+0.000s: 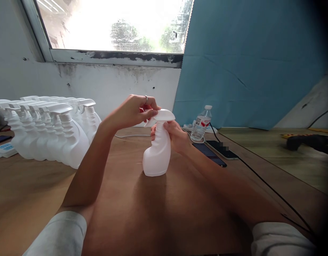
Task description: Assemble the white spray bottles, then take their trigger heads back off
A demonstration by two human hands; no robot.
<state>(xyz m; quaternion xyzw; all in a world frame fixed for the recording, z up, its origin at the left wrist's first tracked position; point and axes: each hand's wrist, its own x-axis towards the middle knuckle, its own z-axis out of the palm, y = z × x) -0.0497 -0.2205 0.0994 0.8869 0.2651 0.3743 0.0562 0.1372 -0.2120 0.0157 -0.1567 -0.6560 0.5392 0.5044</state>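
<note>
A white plastic spray bottle stands upright on the brown wooden table, in the middle of the view. My left hand, a ring on one finger, pinches the white trigger spray head on top of the bottle. My right hand wraps around the bottle's neck from the right side.
A row of several finished white spray bottles stands at the left. A small water bottle and two dark phones lie to the right, with a black cable running across the table. A white power strip sits at far left.
</note>
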